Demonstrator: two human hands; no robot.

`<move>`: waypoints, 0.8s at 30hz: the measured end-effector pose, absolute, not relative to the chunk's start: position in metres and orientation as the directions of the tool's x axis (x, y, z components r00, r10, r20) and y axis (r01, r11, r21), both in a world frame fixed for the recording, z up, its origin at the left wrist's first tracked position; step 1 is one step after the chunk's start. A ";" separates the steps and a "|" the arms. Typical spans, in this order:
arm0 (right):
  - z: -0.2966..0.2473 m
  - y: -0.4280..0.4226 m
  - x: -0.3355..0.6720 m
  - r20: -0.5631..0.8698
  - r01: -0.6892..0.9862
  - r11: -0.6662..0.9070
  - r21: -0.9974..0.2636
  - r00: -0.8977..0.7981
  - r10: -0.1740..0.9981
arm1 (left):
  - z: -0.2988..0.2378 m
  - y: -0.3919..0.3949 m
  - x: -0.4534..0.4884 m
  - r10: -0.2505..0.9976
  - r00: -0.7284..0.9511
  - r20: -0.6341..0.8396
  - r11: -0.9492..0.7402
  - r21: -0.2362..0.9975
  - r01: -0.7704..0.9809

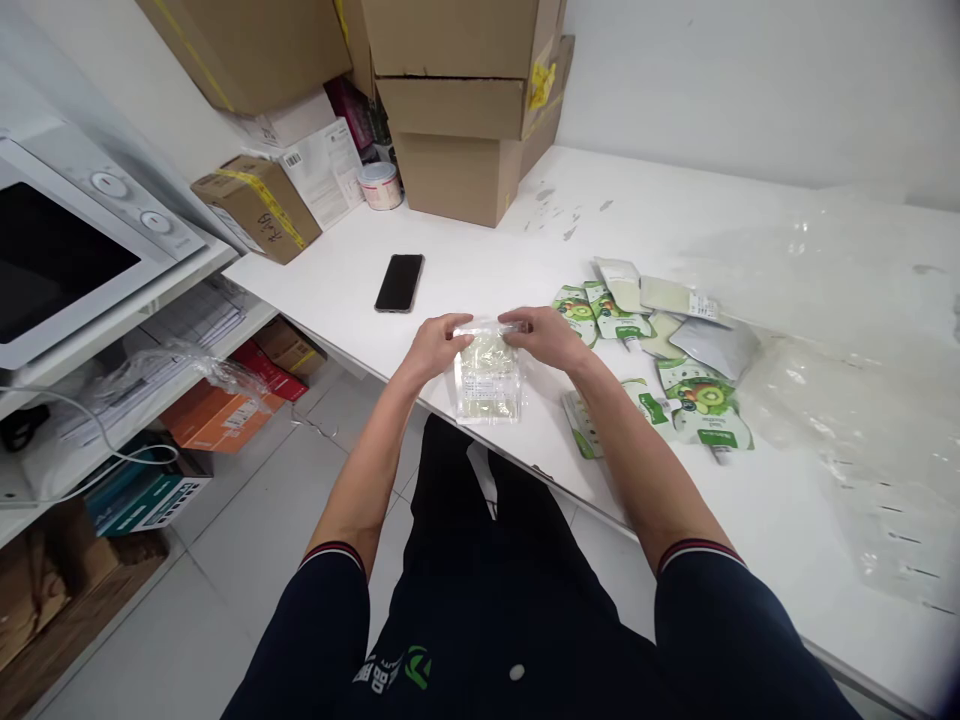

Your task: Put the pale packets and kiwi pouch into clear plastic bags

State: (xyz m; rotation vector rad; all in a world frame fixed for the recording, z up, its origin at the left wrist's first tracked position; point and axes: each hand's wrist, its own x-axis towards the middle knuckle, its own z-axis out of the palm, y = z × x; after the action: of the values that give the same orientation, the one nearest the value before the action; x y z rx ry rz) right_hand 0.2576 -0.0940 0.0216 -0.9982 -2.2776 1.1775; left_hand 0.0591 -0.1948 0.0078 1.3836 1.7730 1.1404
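Note:
A pale green pouch (487, 385) with a printed label lies at the table's front edge, inside a clear plastic bag. My left hand (435, 348) pinches the bag's upper left corner between thumb and fingers. At the upper right corner, my right hand (549, 338) grips the same bag with the thumb on top. To the right of my right hand lies a loose spread of green and white fruit-print pouches (705, 400), some showing their pale backs. Another green pouch (583, 425) is partly hidden under my right forearm.
Clear plastic bags (832, 330) cover much of the table's right side. A black phone (400, 282) lies to the left. Cardboard boxes (457, 170) are stacked at the back, near a small tin (380, 186). A microwave (82, 240) stands on a shelf at far left.

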 end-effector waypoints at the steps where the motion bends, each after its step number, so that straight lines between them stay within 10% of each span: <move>1: 0.021 -0.095 0.255 0.015 0.430 0.412 -0.803 -0.677 0.735 | 0.010 -0.194 0.057 0.968 -0.251 0.022 0.105 0.870 0.481; 10: 0.010 -0.093 0.251 0.159 0.348 0.562 -0.750 -0.730 0.664 | 0.012 -0.189 0.039 0.987 -0.157 -0.020 0.108 0.807 0.581; 15: 0.000 -0.085 0.229 0.017 0.426 0.395 -0.814 -0.662 0.749 | 0.002 -0.176 0.028 0.942 -0.337 0.001 0.150 0.893 0.424; 19: -0.009 -0.077 0.187 -0.085 0.665 0.376 -0.646 -0.552 0.830 | -0.006 -0.165 0.028 0.856 -0.504 0.115 0.308 0.671 0.675; 24: -0.010 -0.063 0.157 -0.152 0.761 0.341 -0.552 -0.494 0.856 | -0.018 -0.162 0.048 0.936 -0.314 0.161 0.224 0.418 0.880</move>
State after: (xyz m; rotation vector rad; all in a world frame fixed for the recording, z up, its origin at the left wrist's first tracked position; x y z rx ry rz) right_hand 0.1571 -0.0633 -0.0102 -1.4821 -2.4332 0.8614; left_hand 0.0477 -0.1617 -0.0184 1.7598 2.3572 0.6696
